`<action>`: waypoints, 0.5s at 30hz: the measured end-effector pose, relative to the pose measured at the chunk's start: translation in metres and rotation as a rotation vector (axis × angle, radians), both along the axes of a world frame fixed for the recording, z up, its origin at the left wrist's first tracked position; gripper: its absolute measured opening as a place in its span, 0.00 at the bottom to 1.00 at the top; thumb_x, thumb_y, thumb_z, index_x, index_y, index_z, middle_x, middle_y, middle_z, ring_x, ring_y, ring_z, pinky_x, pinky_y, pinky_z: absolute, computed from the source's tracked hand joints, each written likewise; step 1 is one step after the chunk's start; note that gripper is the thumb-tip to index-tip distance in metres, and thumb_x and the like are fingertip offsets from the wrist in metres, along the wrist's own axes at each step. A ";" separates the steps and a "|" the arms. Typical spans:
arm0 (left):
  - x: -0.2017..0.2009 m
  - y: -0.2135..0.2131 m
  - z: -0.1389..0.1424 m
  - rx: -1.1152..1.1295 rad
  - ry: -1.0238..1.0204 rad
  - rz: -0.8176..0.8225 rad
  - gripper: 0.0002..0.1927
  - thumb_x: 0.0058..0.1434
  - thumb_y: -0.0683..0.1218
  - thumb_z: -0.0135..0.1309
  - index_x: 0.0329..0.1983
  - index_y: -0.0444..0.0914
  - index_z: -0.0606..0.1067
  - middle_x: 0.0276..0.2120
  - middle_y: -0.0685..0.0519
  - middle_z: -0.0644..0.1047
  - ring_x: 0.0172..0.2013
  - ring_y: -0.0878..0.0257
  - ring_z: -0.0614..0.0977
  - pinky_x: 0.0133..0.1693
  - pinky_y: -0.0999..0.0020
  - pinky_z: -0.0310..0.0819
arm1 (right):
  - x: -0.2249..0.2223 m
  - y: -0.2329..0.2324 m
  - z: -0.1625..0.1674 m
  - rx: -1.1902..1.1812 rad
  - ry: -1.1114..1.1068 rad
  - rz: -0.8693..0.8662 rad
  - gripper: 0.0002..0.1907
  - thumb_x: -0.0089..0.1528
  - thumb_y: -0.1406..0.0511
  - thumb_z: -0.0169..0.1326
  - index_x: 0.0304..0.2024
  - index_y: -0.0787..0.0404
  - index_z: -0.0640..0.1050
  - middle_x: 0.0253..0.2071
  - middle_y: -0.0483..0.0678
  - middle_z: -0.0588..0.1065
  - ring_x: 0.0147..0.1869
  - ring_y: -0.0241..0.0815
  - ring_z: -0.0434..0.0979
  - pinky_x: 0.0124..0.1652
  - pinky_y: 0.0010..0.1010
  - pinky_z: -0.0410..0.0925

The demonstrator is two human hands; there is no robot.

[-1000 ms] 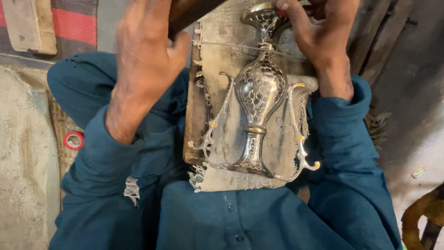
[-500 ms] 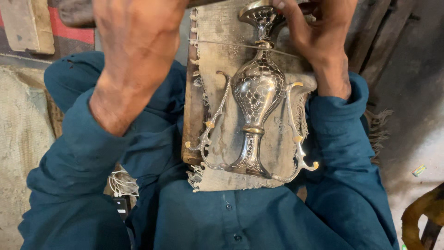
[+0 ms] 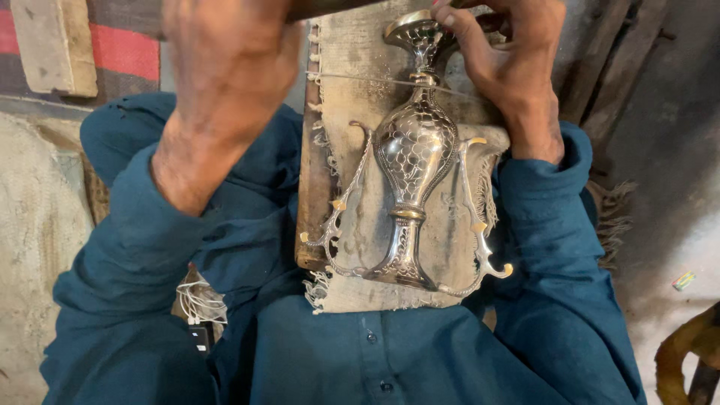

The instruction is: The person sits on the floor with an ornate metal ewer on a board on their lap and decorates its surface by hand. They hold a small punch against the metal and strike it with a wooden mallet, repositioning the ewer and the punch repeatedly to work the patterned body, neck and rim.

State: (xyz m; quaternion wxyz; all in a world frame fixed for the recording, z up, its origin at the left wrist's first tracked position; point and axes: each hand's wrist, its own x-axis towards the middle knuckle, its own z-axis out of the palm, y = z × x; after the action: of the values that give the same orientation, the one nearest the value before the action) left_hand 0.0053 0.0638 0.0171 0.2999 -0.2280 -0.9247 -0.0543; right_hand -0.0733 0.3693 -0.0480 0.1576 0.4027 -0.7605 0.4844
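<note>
A silver vase (image 3: 415,154) with a scale pattern and two curved side handles lies on a frayed cloth over a wooden board (image 3: 313,172) on my lap. My right hand (image 3: 514,71) grips the vase's top end near its flared mouth. A thin wire (image 3: 352,76) crosses the vase's neck. My left hand (image 3: 225,71) is raised close to the camera, closed around a dark wooden handle (image 3: 326,7) that runs along the top edge. What sits at the end of that handle is out of view.
My teal sleeves and shirt fill the lower frame. A tangle of white cord (image 3: 199,300) lies by my left leg. A wooden block (image 3: 52,45) and a red striped cloth (image 3: 124,49) are at the upper left. Dark planks (image 3: 600,52) stand at the upper right.
My left hand has swung up and rightward, nearer the camera, with the handle in it. Its sleeve now covers the red ring seen earlier. The vase and my right hand stay put.
</note>
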 end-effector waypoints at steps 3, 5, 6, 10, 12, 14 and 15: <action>0.001 0.002 -0.003 0.097 -0.040 -0.022 0.15 0.61 0.35 0.56 0.51 0.39 0.74 0.38 0.47 0.73 0.41 0.46 0.76 0.42 0.51 0.68 | 0.001 -0.003 0.006 -0.036 -0.026 0.023 0.07 0.73 0.77 0.57 0.53 0.68 0.76 0.48 0.51 0.81 0.49 0.40 0.83 0.43 0.25 0.74; 0.000 0.002 -0.004 0.033 -0.004 0.004 0.18 0.59 0.31 0.54 0.51 0.39 0.76 0.36 0.47 0.73 0.40 0.46 0.76 0.41 0.51 0.66 | 0.002 -0.004 0.008 0.030 0.011 -0.039 0.07 0.71 0.78 0.59 0.50 0.69 0.78 0.45 0.52 0.82 0.43 0.40 0.83 0.37 0.25 0.71; -0.001 0.000 -0.003 0.054 -0.010 0.003 0.17 0.59 0.31 0.54 0.51 0.38 0.75 0.35 0.47 0.73 0.39 0.46 0.76 0.41 0.50 0.66 | 0.002 -0.004 0.008 0.008 -0.016 -0.034 0.07 0.71 0.78 0.59 0.50 0.69 0.78 0.45 0.52 0.82 0.44 0.40 0.83 0.39 0.26 0.72; -0.002 -0.002 -0.005 0.121 -0.071 -0.020 0.17 0.59 0.31 0.56 0.51 0.36 0.73 0.37 0.44 0.74 0.42 0.43 0.76 0.45 0.48 0.67 | -0.001 -0.001 -0.003 -0.015 -0.044 0.008 0.05 0.74 0.78 0.58 0.51 0.68 0.77 0.48 0.53 0.82 0.49 0.42 0.84 0.44 0.28 0.75; 0.003 -0.006 -0.005 0.046 -0.080 0.027 0.19 0.58 0.33 0.58 0.52 0.38 0.73 0.39 0.43 0.74 0.44 0.42 0.76 0.46 0.47 0.67 | -0.006 0.002 -0.014 -0.104 -0.132 0.091 0.05 0.76 0.78 0.55 0.52 0.68 0.75 0.49 0.54 0.81 0.52 0.43 0.85 0.49 0.30 0.78; 0.006 -0.009 -0.006 0.116 -0.164 0.020 0.20 0.61 0.37 0.62 0.54 0.37 0.70 0.41 0.41 0.74 0.46 0.39 0.75 0.47 0.47 0.67 | -0.008 0.007 -0.026 -0.224 -0.274 0.126 0.06 0.78 0.78 0.52 0.56 0.69 0.72 0.51 0.56 0.80 0.56 0.46 0.85 0.53 0.32 0.80; 0.009 -0.008 -0.009 0.164 -0.210 0.011 0.21 0.62 0.38 0.63 0.55 0.36 0.69 0.43 0.39 0.74 0.46 0.37 0.75 0.48 0.46 0.68 | -0.008 0.011 -0.030 -0.249 -0.309 0.115 0.07 0.79 0.78 0.51 0.58 0.69 0.71 0.52 0.57 0.80 0.57 0.47 0.85 0.53 0.33 0.80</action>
State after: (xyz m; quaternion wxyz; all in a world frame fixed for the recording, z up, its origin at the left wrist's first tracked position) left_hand 0.0143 0.0560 0.0085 0.2196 -0.1908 -0.9447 -0.1516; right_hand -0.0815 0.3798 -0.0783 0.0594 0.3439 -0.6857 0.6388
